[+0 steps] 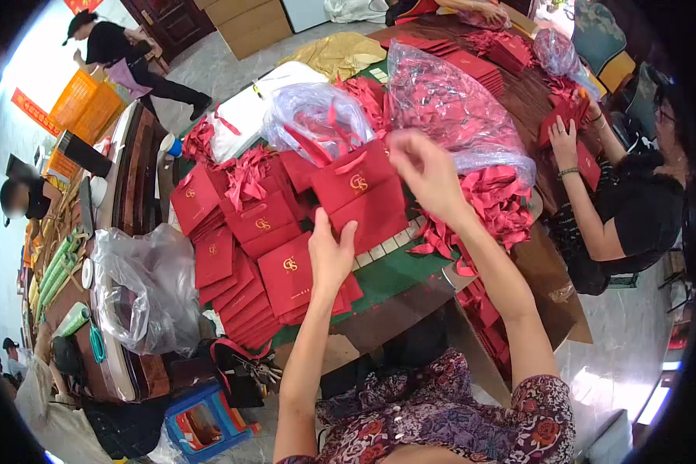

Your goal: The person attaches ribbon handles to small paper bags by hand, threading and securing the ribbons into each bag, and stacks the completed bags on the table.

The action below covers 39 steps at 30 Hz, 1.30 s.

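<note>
In the head view my left hand point(331, 255) grips the lower left part of a red paper gift bag point(370, 209), its thumb lying over the front. That bag carries a gold logo and a ribbon handle, and it is held tilted above the table. My right hand point(429, 178) is at the bag's upper right edge, fingers bent and smeared by motion. Whether it pinches the bag cannot be made out. Beneath and left of my left hand are stacked red bags point(290, 271) with the same logo. Loose red ribbons point(495, 205) lie right of the held bag.
A clear plastic sack point(456, 100) full of red ribbon pieces stands behind my right hand. Crumpled clear plastic point(143, 286) lies at left. An open cardboard box point(545, 286) stands by the table's near right edge. A co-worker point(626, 201) handles red bags at right; another person point(124, 58) walks behind.
</note>
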Each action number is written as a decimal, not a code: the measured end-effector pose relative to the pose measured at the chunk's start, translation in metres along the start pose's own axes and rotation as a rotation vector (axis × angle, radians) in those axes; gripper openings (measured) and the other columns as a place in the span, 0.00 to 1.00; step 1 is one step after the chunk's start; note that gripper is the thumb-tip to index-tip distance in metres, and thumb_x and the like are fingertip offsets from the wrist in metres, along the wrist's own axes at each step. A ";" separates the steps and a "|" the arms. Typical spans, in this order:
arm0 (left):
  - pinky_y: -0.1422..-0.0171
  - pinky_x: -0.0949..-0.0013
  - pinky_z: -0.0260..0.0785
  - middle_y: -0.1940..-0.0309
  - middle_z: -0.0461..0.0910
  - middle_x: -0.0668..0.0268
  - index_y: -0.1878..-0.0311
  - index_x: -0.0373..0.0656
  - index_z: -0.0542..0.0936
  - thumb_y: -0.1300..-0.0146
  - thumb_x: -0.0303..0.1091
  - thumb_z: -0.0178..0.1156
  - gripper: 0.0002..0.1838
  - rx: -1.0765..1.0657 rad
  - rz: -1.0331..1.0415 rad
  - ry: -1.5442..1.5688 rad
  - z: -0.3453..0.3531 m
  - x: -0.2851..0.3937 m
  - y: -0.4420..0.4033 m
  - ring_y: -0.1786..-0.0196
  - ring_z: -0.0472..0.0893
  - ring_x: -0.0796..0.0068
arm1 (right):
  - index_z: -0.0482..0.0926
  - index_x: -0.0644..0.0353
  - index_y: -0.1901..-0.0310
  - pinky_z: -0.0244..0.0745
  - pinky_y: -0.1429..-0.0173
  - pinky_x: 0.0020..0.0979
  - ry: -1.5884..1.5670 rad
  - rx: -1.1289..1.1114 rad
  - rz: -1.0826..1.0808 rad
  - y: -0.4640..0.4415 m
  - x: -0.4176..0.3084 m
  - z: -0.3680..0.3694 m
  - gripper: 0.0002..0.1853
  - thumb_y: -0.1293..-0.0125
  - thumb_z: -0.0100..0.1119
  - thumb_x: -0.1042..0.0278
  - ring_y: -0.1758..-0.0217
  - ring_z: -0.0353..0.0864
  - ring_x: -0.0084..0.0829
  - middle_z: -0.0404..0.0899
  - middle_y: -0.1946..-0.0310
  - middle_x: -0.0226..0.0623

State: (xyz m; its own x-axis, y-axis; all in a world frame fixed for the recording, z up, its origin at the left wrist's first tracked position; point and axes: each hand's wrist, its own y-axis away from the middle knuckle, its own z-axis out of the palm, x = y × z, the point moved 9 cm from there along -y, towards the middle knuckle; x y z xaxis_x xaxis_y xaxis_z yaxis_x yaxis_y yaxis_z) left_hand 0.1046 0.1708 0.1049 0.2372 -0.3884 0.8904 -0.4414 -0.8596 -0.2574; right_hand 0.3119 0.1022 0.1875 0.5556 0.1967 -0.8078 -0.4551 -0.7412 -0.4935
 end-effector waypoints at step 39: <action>0.47 0.56 0.60 0.62 0.76 0.67 0.58 0.49 0.79 0.52 0.46 0.78 0.22 -0.010 0.153 -0.713 -0.055 -0.029 0.068 0.53 0.73 0.60 | 0.80 0.62 0.58 0.75 0.60 0.33 0.071 -0.211 0.111 0.174 0.046 0.076 0.07 0.37 0.63 0.77 0.63 0.82 0.35 0.79 0.65 0.38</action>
State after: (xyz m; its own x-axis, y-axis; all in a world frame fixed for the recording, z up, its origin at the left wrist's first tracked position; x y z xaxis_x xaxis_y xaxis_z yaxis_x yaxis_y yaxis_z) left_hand 0.0203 0.1419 0.0825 0.6770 -0.6285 0.3829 -0.5219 -0.7768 -0.3524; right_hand 0.2050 0.0310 0.0398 0.5612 0.0671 -0.8250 -0.3642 -0.8750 -0.3189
